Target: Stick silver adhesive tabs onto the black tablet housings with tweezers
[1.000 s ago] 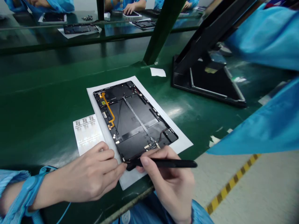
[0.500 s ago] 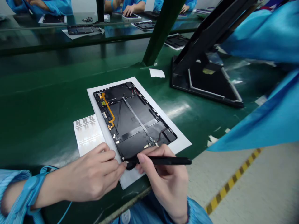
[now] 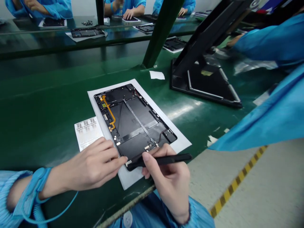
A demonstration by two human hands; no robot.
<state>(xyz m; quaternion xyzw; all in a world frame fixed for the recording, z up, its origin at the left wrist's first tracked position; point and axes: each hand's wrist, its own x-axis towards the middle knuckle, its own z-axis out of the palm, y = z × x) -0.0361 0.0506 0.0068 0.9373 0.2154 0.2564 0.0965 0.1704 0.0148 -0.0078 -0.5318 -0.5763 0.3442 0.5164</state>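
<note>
An opened black tablet point(image 3: 133, 122) with an orange flex cable lies on a white sheet point(image 3: 182, 144) on the green bench. My right hand point(image 3: 168, 180) is closed round a black pen-like tool point(image 3: 163, 160), whose tip rests at the tablet's near corner. My left hand point(image 3: 95, 166) lies beside that corner, its fingers drawn together, fingertips pressing at the tablet's edge close to the tool tip. A blue wrist strap point(image 3: 35, 190) with a coiled cord circles my left wrist.
A small sheet of grey stickers point(image 3: 86, 131) lies left of the tablet. A black angled stand point(image 3: 206, 76) sits at the right, a green post point(image 3: 161, 34) behind. A co-worker's blue sleeve point(image 3: 268, 117) reaches in from the right. Other people work on tablets at the far bench.
The tool's tail end has tilted up slightly and my right hand has shifted a little left. My left fingers stay at the corner. The view has drifted, and the co-worker's sleeve has moved.
</note>
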